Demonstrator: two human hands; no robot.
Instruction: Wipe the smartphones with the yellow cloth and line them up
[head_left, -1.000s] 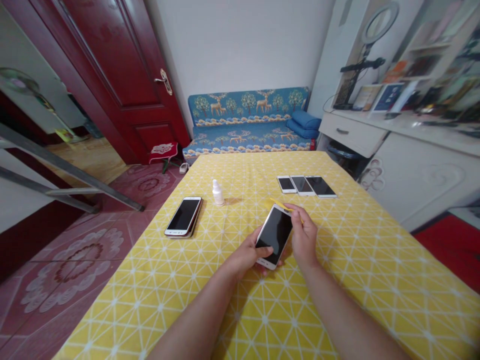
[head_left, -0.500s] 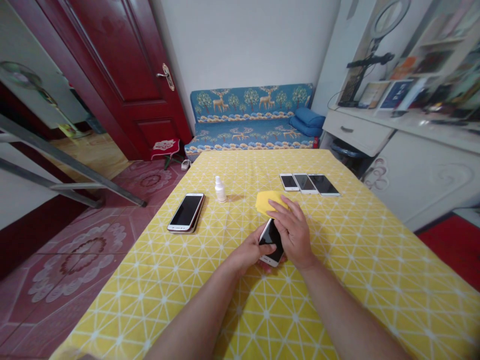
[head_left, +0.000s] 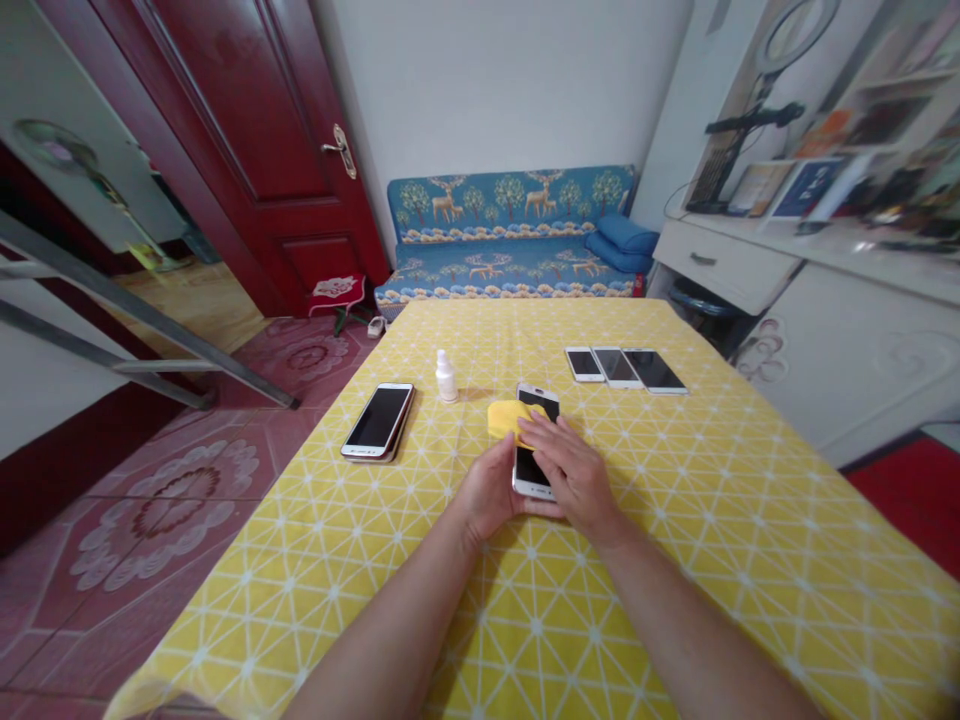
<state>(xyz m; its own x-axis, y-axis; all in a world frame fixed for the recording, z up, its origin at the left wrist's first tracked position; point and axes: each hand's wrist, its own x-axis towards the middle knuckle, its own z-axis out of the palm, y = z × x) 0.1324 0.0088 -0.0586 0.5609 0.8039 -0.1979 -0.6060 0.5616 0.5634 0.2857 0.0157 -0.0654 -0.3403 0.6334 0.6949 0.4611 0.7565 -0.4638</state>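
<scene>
A white smartphone with a dark screen rests in my left hand, whose fingers pass beneath it and whose thumb lies along its left edge. My right hand presses a yellow cloth against the middle of the screen, fingers together on top. The cloth covers part of the screen and sticks out past the phone's left side. To the left of my hands stands a small white bottle, upright. Farther left lies a stack of phones, a white-framed one on top.
Three phones lie side by side at the back right of the table, on a yellow patterned tablecloth. Behind the table stands a blue sofa. A white cabinet is at right, a metal ladder-like frame at left.
The phone has turned from tilted to nearly upright in view. My right hand has brought the cloth down and left onto the screen. My left thumb has left the screen for the edge.
</scene>
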